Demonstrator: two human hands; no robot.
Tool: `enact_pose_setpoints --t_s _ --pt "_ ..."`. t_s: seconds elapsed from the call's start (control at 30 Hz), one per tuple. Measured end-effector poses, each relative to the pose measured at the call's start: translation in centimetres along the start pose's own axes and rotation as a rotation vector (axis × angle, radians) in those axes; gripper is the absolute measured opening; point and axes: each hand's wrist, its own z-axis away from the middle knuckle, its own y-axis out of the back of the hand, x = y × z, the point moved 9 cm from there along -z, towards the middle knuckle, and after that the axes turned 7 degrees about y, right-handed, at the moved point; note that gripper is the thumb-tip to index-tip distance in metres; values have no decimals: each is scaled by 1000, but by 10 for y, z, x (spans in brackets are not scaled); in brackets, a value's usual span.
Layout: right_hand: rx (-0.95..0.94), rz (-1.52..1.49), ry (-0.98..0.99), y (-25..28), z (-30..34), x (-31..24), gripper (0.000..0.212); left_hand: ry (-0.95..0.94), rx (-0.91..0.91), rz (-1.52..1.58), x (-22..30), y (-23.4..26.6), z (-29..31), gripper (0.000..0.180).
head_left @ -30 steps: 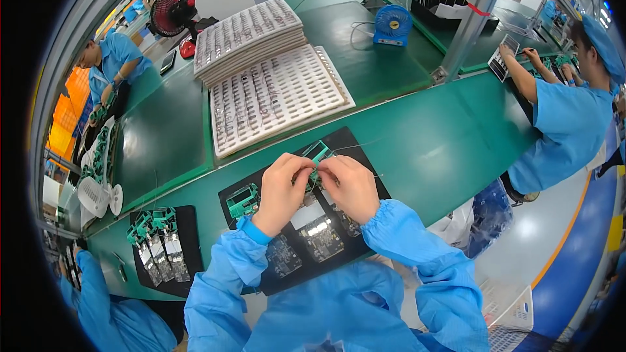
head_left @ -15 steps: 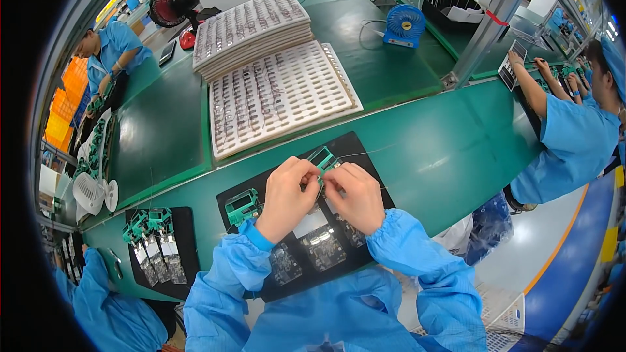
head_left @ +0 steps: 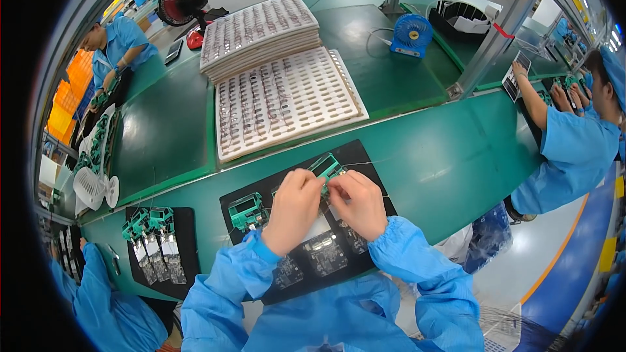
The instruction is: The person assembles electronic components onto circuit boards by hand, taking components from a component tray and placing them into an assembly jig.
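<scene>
My left hand point(head_left: 293, 210) and my right hand point(head_left: 360, 203) meet over a black mat point(head_left: 364, 156) on the green bench. Both pinch a small green part point(head_left: 327, 167) with thin wires at the mat's far edge. Another green part point(head_left: 246, 211) lies on the mat left of my left hand. Dark circuit boards point(head_left: 324, 253) lie on the mat below my hands, partly hidden by my blue sleeves.
White trays of small parts point(head_left: 282, 103) lie beyond the mat, with a taller stack point(head_left: 258, 31) behind. A blue fan point(head_left: 411, 34) and a red fan point(head_left: 180, 1) stand farther back. A second black mat point(head_left: 186, 241) with green parts lies left. Other people work at left and right.
My hands stay together on the green part with only slight finger shifts. The view has tilted a little.
</scene>
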Motion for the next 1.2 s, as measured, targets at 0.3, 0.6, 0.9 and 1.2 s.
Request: enact_pose_setpoints --t_s 0.3,0.6,0.9,1.2 --pt "-133 34 -59 9 -8 -1 7 -103 -124 -305 -1 2 21 58" --pt "-177 287 208 -10 -133 -19 7 -33 -121 -243 0 -1 28 57" --pt "-262 491 10 -99 -246 115 15 27 -61 4 8 59 44 48" --pt "-645 424 -61 -118 -191 73 22 343 146 -19 -72 110 98 48"
